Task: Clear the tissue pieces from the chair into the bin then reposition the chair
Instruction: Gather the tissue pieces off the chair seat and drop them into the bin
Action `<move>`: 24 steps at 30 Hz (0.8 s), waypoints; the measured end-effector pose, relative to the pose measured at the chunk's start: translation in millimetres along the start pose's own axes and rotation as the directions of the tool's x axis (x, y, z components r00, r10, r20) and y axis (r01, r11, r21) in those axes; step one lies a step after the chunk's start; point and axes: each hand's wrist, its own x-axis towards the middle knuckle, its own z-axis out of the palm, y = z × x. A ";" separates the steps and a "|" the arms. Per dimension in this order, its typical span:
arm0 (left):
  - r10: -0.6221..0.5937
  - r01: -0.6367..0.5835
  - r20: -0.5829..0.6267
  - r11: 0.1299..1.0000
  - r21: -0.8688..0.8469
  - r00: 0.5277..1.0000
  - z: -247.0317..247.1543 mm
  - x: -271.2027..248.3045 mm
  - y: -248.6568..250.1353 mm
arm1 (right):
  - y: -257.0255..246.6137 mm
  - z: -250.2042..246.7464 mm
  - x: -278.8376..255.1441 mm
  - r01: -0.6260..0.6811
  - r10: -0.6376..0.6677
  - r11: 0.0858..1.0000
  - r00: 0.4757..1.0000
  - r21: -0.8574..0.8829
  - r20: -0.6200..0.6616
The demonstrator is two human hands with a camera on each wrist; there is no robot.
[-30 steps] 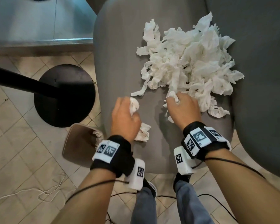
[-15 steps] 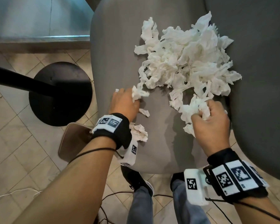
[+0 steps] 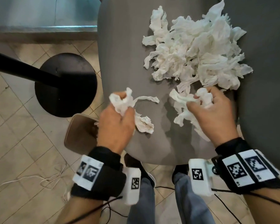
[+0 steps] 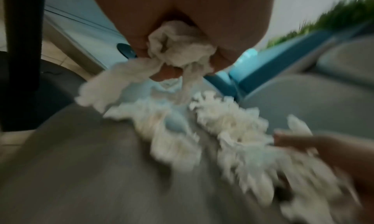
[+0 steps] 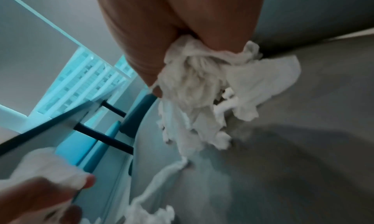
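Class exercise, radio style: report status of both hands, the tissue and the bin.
Left hand grips tissue wad. Right hand grips tissue clump. Main pile on chair. Bin below left, path unobstructed.

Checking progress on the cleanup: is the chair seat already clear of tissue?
No, a big tissue pile lies on the chair seat beyond both hands.

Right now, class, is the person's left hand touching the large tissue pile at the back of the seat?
Apart. The head view shows the left hand gripping its own tissue wad, with bare grey chair seat between it and the large tissue pile.
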 end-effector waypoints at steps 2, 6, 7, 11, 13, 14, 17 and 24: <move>-0.042 0.031 0.072 0.987 0.155 0.997 17.5 -12.1 -15.7 | 13.8 9.3 0.1 -0.024 0.030 0.995 0.998 -0.100 0.063; -0.156 0.082 0.134 0.893 0.443 0.979 50.4 -21.3 -47.3 | 38.6 21.2 -5.5 0.070 -0.019 0.885 0.993 -0.461 0.115; -0.142 0.072 0.118 0.883 0.464 0.983 55.0 -21.4 -50.6 | 42.5 22.6 -7.2 0.098 -0.042 0.868 0.991 -0.488 0.125; -0.037 -0.005 0.081 0.887 0.463 0.996 55.4 -19.4 -57.2 | 47.1 22.0 -13.3 0.149 -0.094 0.834 0.987 -0.531 0.130; -0.027 0.006 0.051 0.923 0.385 0.998 46.3 -20.1 -60.1 | 38.3 23.6 -19.0 0.163 -0.124 0.868 0.986 -0.469 0.114; -0.047 0.033 0.037 0.944 0.330 0.998 39.3 -21.4 -60.7 | 33.3 25.8 -22.2 0.169 -0.133 0.886 0.985 -0.431 0.113; -0.155 0.155 -0.015 0.978 0.143 0.988 14.2 -30.2 -66.6 | 13.7 41.0 -32.7 0.153 -0.114 0.934 0.984 -0.323 0.136; -0.375 0.367 -0.052 0.922 -0.125 0.925 -48.7 -64.3 -119.6 | -33.8 124.7 -77.5 0.198 -0.104 0.965 0.892 -0.172 0.439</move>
